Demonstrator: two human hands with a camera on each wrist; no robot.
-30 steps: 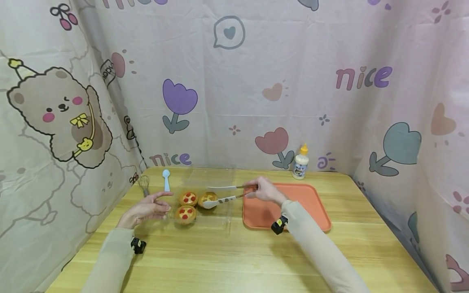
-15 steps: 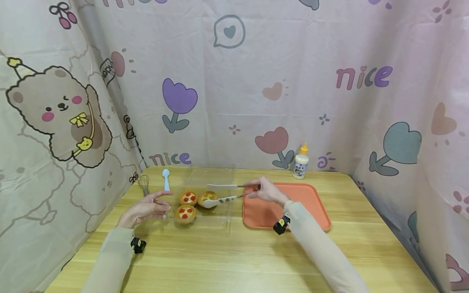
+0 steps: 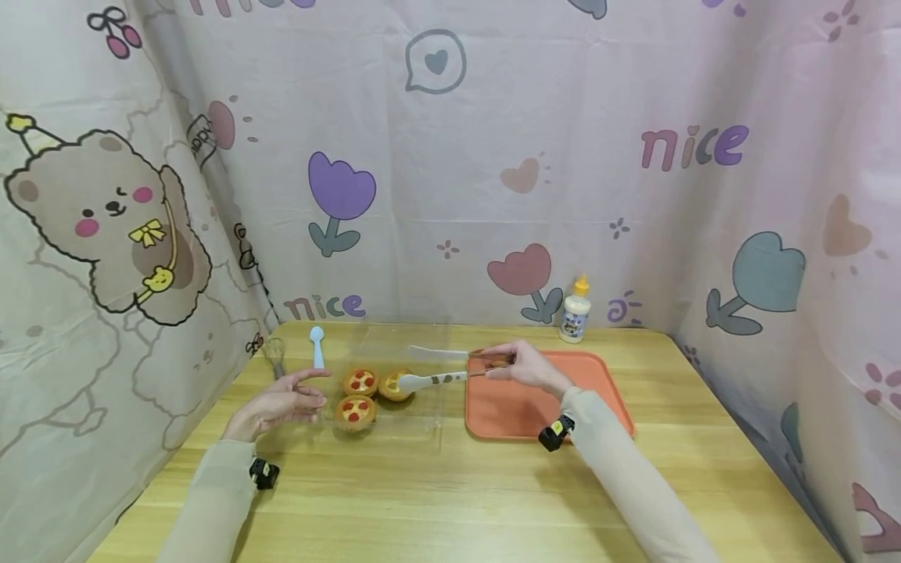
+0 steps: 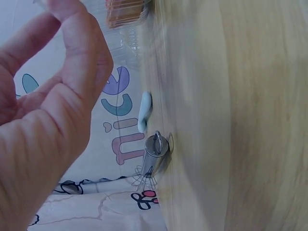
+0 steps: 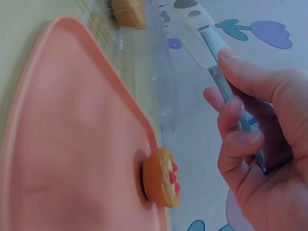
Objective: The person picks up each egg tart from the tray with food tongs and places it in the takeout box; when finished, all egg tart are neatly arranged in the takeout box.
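My right hand (image 3: 521, 366) grips a pair of tongs (image 3: 450, 377) with white spotted ends. The tongs' two arms are spread with nothing between them. The near tip overlaps the edge of a yellow-topped tart (image 3: 394, 386) in the head view. That tart sits in a clear plastic box (image 3: 422, 424) beside two red-topped tarts, a back one (image 3: 362, 381) and a front one (image 3: 355, 411). With thumb and fingers, my left hand (image 3: 281, 403) holds the box's left edge; its fingertips are partly cut off in the left wrist view (image 4: 72, 72).
An orange tray (image 3: 493, 414) lies to the right, bearing one red-topped tart (image 5: 161, 178), hidden behind my right hand in the head view. A whisk (image 3: 274, 356) and a light blue spoon (image 3: 317, 344) lie back left. A yellow-capped bottle (image 3: 575, 313) stands behind the tray.
My right hand has drawn the tongs a little to the right, away from the yellow-topped tart. The left hand and the tarts keep their places.
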